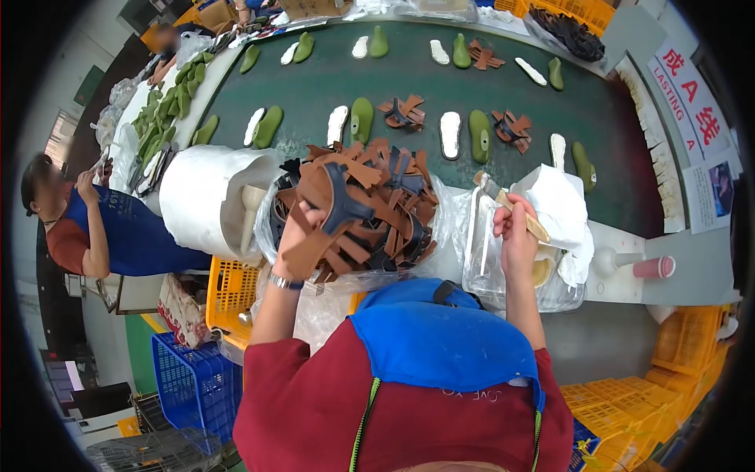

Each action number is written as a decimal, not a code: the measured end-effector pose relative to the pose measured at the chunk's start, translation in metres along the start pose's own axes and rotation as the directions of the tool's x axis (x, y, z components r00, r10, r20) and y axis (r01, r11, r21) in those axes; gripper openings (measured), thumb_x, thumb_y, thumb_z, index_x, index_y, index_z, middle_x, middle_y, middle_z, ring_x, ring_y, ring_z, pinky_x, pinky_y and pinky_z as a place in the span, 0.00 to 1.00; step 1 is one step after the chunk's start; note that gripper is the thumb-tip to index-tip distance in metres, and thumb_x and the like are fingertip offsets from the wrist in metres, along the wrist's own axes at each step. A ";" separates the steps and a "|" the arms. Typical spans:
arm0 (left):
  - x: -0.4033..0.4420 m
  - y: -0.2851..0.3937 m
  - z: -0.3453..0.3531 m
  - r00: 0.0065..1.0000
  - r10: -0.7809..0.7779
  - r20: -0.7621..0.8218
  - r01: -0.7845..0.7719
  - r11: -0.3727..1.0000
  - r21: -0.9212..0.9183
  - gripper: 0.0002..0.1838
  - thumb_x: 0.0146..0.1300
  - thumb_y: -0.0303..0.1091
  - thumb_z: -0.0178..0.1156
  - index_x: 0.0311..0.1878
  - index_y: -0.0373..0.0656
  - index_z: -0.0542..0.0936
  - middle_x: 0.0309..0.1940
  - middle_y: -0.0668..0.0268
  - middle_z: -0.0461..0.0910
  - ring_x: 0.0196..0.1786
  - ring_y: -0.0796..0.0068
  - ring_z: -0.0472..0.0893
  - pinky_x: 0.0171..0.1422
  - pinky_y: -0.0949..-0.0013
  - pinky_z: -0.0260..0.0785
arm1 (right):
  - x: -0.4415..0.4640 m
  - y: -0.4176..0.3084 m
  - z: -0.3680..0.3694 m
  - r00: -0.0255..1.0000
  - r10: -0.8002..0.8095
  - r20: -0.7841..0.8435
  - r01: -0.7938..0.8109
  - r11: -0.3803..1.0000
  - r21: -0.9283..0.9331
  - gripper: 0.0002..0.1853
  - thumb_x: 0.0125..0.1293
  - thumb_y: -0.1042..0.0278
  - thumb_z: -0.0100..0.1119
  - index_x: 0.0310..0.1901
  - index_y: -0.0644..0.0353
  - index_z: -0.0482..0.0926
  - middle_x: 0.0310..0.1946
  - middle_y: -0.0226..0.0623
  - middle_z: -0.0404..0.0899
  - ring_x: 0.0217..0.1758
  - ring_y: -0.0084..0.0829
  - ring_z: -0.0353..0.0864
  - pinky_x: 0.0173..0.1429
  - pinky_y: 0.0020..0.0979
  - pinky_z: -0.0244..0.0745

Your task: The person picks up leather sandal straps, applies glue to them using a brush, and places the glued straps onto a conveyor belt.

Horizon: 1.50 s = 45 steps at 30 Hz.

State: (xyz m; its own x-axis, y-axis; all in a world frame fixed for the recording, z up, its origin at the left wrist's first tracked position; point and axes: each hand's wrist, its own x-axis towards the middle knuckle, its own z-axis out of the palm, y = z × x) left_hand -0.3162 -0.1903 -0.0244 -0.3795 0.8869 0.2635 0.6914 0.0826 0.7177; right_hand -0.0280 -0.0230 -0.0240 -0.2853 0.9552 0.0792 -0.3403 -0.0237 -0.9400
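My left hand (pixel 292 236) grips a brown leather sandal upper (pixel 340 206) with a dark strap across it. It hangs over a heap of similar uppers (pixel 393 185) in a plastic-lined container. In my right hand (pixel 515 230) is a brush (pixel 501 194), its handle between the fingers and its bristles up to the left. Below that hand stands a plastic-wrapped tray (pixel 481 275) with a yellowish bowl (pixel 543 271). White cloth (pixel 560 206) lies beside it.
A dark green conveyor belt (pixel 314 82) carries green shoe lasts (pixel 480 135), white insoles (pixel 450 135) and a few uppers. A white bin (pixel 208 200) stands left of the heap. At far left is a co-worker (pixel 118 228). Yellow crates (pixel 621 409) lie at lower right.
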 end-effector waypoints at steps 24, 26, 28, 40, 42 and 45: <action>0.028 0.093 0.129 0.720 0.535 0.442 0.680 -0.420 -0.600 0.58 0.35 0.76 0.52 0.66 0.48 0.48 0.64 0.60 0.53 0.62 0.57 0.60 0.62 0.50 0.53 | 0.006 -0.036 -0.005 0.894 -0.402 -0.197 0.388 0.915 -0.108 0.12 0.53 0.79 0.56 0.38 0.59 0.66 0.28 0.25 0.65 0.31 0.14 0.64 0.35 0.17 0.62; 0.023 0.085 0.139 0.774 0.484 0.407 0.623 -0.468 -0.627 0.59 0.33 0.77 0.52 0.65 0.48 0.49 0.64 0.61 0.52 0.62 0.58 0.60 0.63 0.51 0.53 | 0.007 -0.036 -0.002 0.887 -0.368 -0.279 0.383 0.924 0.000 0.12 0.53 0.80 0.55 0.38 0.58 0.66 0.28 0.24 0.64 0.30 0.14 0.63 0.33 0.17 0.62; 0.022 0.084 0.143 0.772 0.443 0.456 0.602 -0.278 -0.749 0.52 0.41 0.65 0.60 0.64 0.47 0.51 0.62 0.61 0.56 0.62 0.61 0.61 0.62 0.54 0.55 | 0.009 -0.032 -0.001 0.880 -0.345 -0.327 0.382 0.922 0.058 0.12 0.53 0.80 0.55 0.38 0.58 0.66 0.27 0.24 0.64 0.29 0.14 0.63 0.33 0.17 0.61; 0.012 0.092 0.178 0.752 0.468 0.464 0.368 0.287 -0.885 0.65 0.35 0.45 0.71 0.66 0.49 0.30 0.67 0.63 0.27 0.70 0.69 0.35 0.69 0.52 0.35 | 0.012 -0.015 -0.005 0.868 -0.120 -0.482 0.323 0.873 0.365 0.12 0.54 0.82 0.53 0.37 0.57 0.65 0.27 0.25 0.64 0.31 0.16 0.63 0.38 0.18 0.61; 0.010 0.096 0.195 0.801 0.426 0.420 0.198 0.473 -0.859 0.55 0.42 0.48 0.66 0.66 0.45 0.41 0.67 0.65 0.41 0.68 0.69 0.44 0.70 0.54 0.36 | 0.009 -0.007 -0.005 0.865 -0.104 -0.491 0.305 0.886 0.349 0.12 0.54 0.82 0.53 0.37 0.57 0.65 0.27 0.25 0.63 0.31 0.16 0.63 0.38 0.18 0.61; 0.042 0.109 0.196 0.926 0.279 0.253 0.260 0.012 -0.965 0.28 0.60 0.37 0.47 0.62 0.37 0.55 0.60 0.63 0.58 0.64 0.70 0.55 0.67 0.61 0.45 | 0.006 0.009 -0.004 0.863 -0.150 -0.482 0.312 0.909 0.276 0.11 0.55 0.81 0.54 0.37 0.56 0.65 0.27 0.24 0.63 0.30 0.16 0.62 0.35 0.18 0.60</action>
State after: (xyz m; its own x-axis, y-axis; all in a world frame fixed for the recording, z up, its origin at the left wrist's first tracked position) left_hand -0.1363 -0.0550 -0.0615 -0.0028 0.9597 0.2812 -0.6839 -0.2070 0.6996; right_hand -0.0290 -0.0161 -0.0337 0.2362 0.9705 0.0491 -0.6460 0.1946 -0.7381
